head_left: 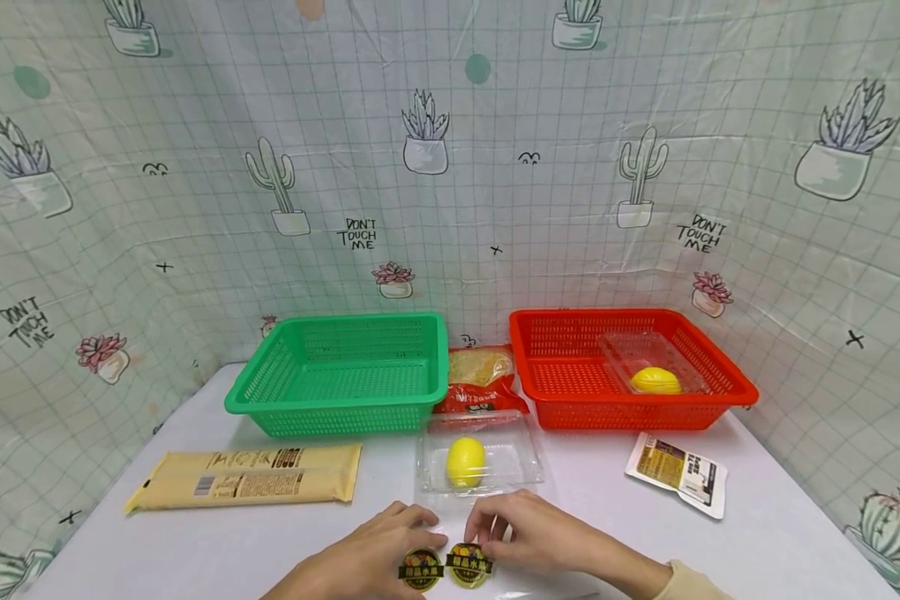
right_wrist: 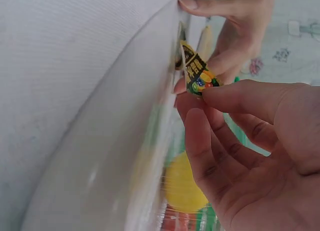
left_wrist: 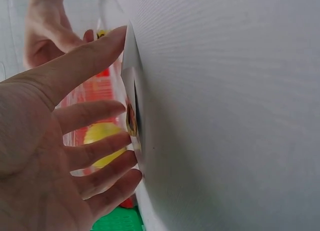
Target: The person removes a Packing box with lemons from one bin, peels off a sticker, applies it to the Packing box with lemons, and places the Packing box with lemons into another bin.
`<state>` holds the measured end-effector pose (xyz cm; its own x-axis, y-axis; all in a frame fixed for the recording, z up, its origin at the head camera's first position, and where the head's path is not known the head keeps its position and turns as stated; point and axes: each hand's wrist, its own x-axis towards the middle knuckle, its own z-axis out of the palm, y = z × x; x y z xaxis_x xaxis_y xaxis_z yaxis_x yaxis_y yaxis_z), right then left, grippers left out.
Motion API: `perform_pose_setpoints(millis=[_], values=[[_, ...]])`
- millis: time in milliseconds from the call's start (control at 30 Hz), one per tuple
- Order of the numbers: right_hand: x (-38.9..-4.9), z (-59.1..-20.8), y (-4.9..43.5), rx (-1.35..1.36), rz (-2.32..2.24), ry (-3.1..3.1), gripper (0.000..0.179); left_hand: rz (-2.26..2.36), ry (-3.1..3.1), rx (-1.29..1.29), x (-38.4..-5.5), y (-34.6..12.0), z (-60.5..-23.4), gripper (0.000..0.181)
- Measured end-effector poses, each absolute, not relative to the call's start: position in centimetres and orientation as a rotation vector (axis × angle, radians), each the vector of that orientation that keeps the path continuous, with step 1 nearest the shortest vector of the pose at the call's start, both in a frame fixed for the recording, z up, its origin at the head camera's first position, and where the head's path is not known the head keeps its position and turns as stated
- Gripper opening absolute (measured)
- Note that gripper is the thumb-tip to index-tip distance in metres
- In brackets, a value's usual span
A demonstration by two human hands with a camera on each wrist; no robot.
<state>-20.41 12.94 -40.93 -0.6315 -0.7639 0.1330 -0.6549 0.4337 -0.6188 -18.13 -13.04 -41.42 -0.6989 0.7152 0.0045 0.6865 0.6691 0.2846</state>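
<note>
My right hand [head_left: 532,529] pinches the edge of a round black-and-gold fruit sticker [right_wrist: 199,73] between thumb and fingertip. In the right wrist view that sticker is bent up. A second round sticker [head_left: 421,570] lies just left of it, under my left hand [head_left: 363,554]. The left fingers are spread and rather straight, and their tips touch the thin sticker sheet [left_wrist: 131,66] at the table. Just beyond both hands, a yellow lemon [head_left: 466,461] sits in a clear plastic box [head_left: 512,471].
Behind stand a green basket [head_left: 337,417] and a red basket [head_left: 630,414]; the red one holds another clear box with a lemon [head_left: 656,381]. Between them lies a red-and-clear food packet [head_left: 480,383]. A long tan package [head_left: 247,477] is at left, a white-and-brown pouch [head_left: 678,473] at right.
</note>
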Motion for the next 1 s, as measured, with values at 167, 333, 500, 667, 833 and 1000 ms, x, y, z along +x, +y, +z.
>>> perform_pose_setpoints(millis=[167, 333, 500, 667, 833, 1000], values=[[-20.6, -40.1, 13.3, -1.245, -1.02, 2.51, 0.02, 0.423, 2.756, 1.134, -18.0, -13.0, -41.3, 0.059], [-21.0, -39.0, 13.8, -1.223, -1.093, 2.49, 0.017, 0.458, 2.744, 1.111, -18.0, -13.0, -41.1, 0.057], [-21.7, -38.1, 14.3, -1.173, -1.163, 2.479, 0.013, 0.535, 2.722, 1.033, -18.3, -12.9, -40.7, 0.055], [-22.6, -37.2, 14.7, -1.107, -1.188, 2.503, 0.012, 0.627, 2.726, 1.084, -18.7, -12.7, -39.9, 0.045], [-23.8, -36.7, 15.0, -1.077, -1.226, 2.533, 0.012, 0.846, 2.712, 1.165, -19.6, -12.2, -39.0, 0.033], [-24.9, -36.6, 15.2, -1.072, -1.247, 2.543, 0.013, 1.096, 2.743, 1.214, -21.0, -11.4, -38.7, 0.019]])
